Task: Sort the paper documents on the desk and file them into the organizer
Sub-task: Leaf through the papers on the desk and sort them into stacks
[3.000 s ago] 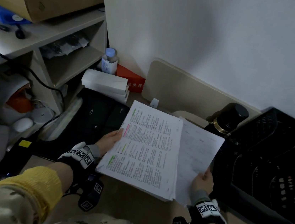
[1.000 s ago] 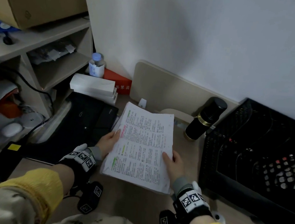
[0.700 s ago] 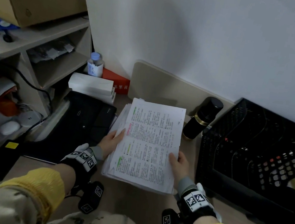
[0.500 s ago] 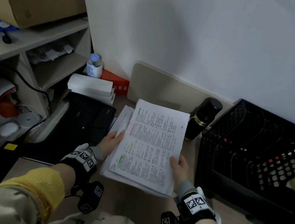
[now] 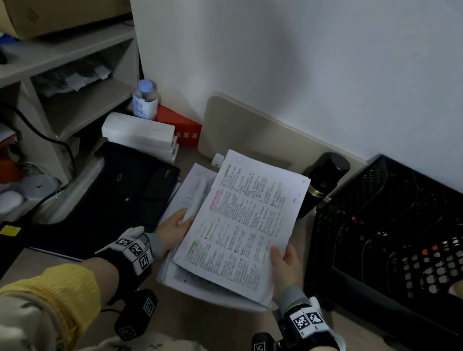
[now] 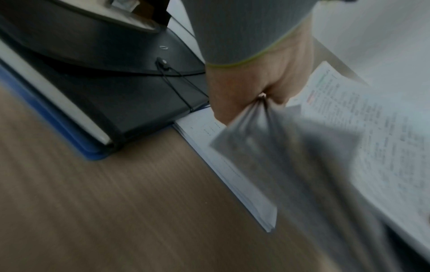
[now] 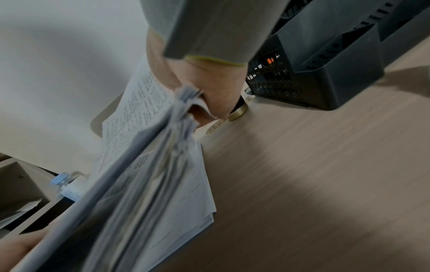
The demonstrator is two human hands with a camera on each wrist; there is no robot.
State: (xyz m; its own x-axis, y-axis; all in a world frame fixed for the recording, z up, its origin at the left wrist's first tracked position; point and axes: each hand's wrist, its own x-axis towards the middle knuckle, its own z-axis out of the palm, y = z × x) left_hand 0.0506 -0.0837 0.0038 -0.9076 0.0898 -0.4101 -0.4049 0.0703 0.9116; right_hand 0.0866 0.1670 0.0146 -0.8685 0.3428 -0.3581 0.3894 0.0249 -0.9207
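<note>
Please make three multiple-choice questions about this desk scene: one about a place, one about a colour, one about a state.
1. Where is the black organizer?
A. right of the papers
B. on the shelf
C. under the papers

2. What colour are the sleeves?
A. red
B. yellow
C. white

3. How is the held paper stack supported?
A. lying flat, untouched
B. by one hand
C. by both hands

Answers: 1 A, it stands beside the right hand. 2 B, both cuffs show yellow. 3 C, the left hand grips one edge and the right hand the other.
</note>
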